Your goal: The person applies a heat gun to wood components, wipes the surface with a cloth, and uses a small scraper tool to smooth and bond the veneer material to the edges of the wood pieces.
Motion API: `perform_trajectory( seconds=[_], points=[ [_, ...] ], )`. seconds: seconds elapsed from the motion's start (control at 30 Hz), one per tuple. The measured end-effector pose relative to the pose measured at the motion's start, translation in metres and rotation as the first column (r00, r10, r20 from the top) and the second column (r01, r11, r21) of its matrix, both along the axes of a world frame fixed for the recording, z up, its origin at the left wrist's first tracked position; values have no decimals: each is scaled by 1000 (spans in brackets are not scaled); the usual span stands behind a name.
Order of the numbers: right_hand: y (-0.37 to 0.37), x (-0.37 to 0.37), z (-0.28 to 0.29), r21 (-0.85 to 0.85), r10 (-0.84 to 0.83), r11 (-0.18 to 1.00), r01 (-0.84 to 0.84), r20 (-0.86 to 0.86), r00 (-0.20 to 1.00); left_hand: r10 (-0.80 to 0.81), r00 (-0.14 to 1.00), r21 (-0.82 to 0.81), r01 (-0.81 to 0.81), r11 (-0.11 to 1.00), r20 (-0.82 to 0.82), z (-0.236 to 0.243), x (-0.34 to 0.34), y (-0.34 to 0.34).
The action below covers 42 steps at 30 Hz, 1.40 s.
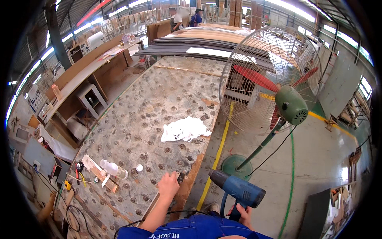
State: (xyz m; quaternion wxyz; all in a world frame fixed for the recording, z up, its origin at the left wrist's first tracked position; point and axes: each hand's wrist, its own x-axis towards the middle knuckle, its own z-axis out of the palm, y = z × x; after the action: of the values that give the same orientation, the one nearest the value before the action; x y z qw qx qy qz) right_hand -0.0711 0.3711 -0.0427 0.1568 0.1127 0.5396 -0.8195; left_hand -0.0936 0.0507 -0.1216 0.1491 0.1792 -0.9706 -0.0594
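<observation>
Heat gun (pixel 241 190), half-hidden right grip (pixel 244 216)

One heat gun (pixel 240 190); one fan (pixel 290 102); one crumpled cloth (pixel 185 129).

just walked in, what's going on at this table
The right hand holds a blue heat gun by its handle, nozzle toward the table. The left hand is at the table's right edge; whether it grips anything is hard to tell. A crumpled white cloth lies farther up the table, with a clear bottle and white cap to the left. A big fan stands on the right.
</observation>
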Motion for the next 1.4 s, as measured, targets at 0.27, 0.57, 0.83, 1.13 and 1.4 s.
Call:
perform_trajectory(
  seconds=[0.27, 0.57, 0.83, 1.13, 1.4],
  points=[
    [-5, -2, 3, -14, -30, 999, 30, -16, 999, 7, 999, 33, -6, 999, -37, 6, 0, 0],
    [0, -3, -1, 11, -50, 999, 51, -74, 996, 45, 999, 50, -44, 998, -20, 6, 3, 0],
    [1, -17, -9, 1, -60, 998, 60, -109, 992, 34, 998, 40, -32, 999, -54, 1, 0, -2],
    [-3, -29, -7, 8, -46, 999, 48, -175, 984, 57, 996, 45, -53, 998, -73, 2, -2, -1],
    [4, -26, -17, 11, -43, 999, 45, -153, 987, 73, 997, 99, -71, 993, -19, 7, 0, 3]
  ],
)
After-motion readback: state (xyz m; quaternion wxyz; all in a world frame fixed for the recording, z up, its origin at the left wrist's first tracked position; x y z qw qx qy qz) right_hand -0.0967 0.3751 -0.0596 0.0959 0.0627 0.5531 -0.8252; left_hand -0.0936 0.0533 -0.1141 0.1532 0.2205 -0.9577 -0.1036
